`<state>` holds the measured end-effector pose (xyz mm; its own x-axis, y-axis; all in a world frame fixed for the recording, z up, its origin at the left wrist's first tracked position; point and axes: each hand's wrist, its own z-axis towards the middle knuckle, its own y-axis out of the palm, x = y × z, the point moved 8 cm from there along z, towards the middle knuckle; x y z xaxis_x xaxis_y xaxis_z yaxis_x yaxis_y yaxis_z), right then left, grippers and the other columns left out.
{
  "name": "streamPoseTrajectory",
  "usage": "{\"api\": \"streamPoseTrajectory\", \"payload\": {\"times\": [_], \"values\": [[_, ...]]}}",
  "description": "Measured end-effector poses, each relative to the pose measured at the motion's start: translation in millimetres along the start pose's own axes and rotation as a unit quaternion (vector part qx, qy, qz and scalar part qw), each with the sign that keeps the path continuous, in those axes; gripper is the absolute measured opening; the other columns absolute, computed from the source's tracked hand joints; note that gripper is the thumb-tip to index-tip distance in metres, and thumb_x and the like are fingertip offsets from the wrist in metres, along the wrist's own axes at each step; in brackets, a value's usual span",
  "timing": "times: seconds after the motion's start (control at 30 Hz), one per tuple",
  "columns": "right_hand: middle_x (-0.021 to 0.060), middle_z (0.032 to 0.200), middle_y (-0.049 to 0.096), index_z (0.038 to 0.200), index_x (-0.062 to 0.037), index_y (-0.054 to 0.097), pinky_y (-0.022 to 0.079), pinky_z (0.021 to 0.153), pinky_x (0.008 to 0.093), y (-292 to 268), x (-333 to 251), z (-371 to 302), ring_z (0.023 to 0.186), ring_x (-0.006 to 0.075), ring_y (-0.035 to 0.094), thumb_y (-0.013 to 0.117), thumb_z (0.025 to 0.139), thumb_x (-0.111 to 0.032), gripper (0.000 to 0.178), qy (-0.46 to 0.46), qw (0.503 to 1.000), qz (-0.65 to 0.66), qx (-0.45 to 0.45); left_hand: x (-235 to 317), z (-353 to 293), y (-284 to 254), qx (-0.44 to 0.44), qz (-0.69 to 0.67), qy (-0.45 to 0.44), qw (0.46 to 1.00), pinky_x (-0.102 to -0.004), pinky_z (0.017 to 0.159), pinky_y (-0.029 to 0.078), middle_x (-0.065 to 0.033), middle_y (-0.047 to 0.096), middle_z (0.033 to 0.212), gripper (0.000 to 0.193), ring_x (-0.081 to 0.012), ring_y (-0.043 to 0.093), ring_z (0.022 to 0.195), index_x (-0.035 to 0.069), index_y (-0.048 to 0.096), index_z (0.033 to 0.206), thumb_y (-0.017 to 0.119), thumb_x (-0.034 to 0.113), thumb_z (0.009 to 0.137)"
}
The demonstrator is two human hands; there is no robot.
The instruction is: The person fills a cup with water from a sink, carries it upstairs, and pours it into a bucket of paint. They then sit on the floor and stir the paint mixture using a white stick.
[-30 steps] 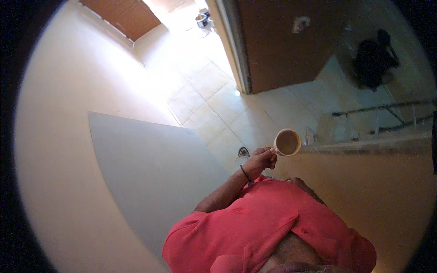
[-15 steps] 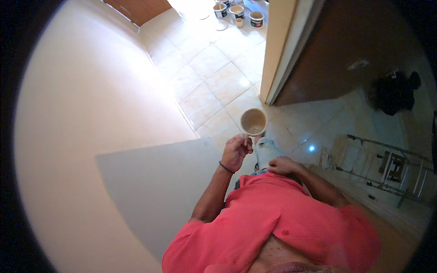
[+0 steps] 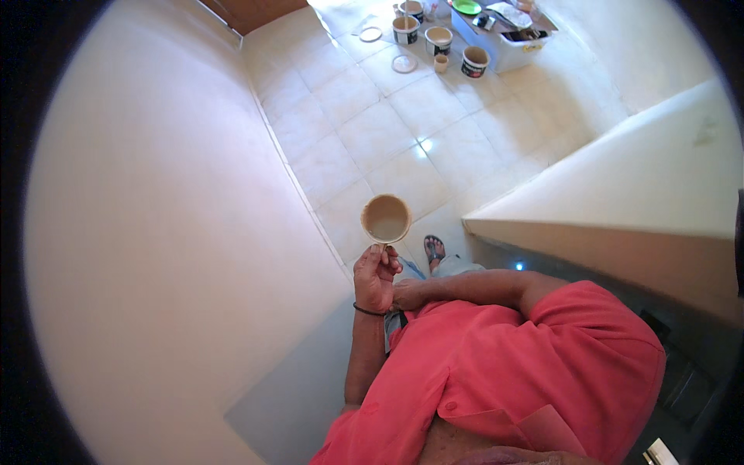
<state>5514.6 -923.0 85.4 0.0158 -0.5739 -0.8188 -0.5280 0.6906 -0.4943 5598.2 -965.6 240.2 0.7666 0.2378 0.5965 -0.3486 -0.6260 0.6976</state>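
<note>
Pale floor tiles (image 3: 377, 136) are showing beyond the left hand (image 3: 374, 280), fingers gripping a mug (image 3: 386, 211), while the half-hidden right hand (image 3: 408, 294) is leaving its fingers unreadable.

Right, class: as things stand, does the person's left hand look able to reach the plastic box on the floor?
Probably not: the left hand holds a round cup, and a broad stretch of tiled floor separates it from the plastic box.
</note>
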Motion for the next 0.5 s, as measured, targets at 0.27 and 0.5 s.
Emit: {"api": "streamPoseTrajectory", "payload": {"times": [0.27,0.5], "values": [[0.0228,0.097,0.073,0.103,-0.0052,0.071,0.053,0.085,0.0533,-256,60,93,0.094,0.0425,0.07,0.064,0.089,-0.029,0.028,0.015,0.995,0.003,-0.096,126,229,46,0.036,-0.006,-0.012,0.999,-0.0348,0.067,0.05,-0.0102,0.065,0.094,0.029,-0.0161,0.062,0.073,0.006,0.058,0.084,0.059,0.026,0.106],[0.0222,0.096,0.073,0.1,0.0012,0.072,0.054,0.085,0.0523,-439,98,176,0.094,0.0396,0.07,0.067,0.085,-0.028,0.033,-0.099,0.994,0.034,-0.011,217,429,88,-0.037,0.053,-0.044,0.997,-0.0346,0.068,0.049,-0.0102,0.064,0.093,0.031,-0.0161,0.06,0.073,0.006,0.056,0.083,0.057,0.026,0.106]]}}
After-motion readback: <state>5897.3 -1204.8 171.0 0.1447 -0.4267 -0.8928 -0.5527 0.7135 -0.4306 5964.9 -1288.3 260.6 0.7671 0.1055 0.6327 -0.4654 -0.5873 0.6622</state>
